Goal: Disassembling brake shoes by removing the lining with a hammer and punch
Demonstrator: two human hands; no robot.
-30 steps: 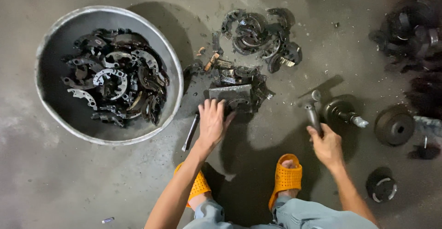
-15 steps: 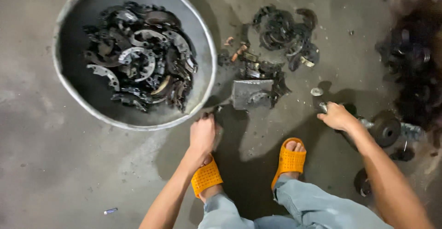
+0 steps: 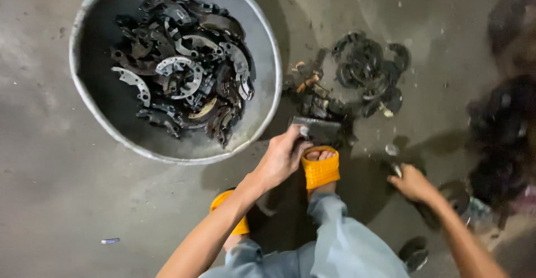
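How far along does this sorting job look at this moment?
Done: many curved metal parts already lie in the round basin. In hand: left hand on a flat metal block; right hand at a small tool. Left: a loose floor pile remains.

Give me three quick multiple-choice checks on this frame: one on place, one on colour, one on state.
1. The curved metal parts lie mostly:
A. in the round metal basin
B. on a shelf
C. in a box

2. The sandals are:
A. blue
B. orange
C. black

3. The left hand is:
A. raised in the air
B. inside the basin
C. on the grey metal block

Key: 1 A, the parts fill the basin; 2 B, both show orange; 3 C, its fingers reach the block's edge by the foot.
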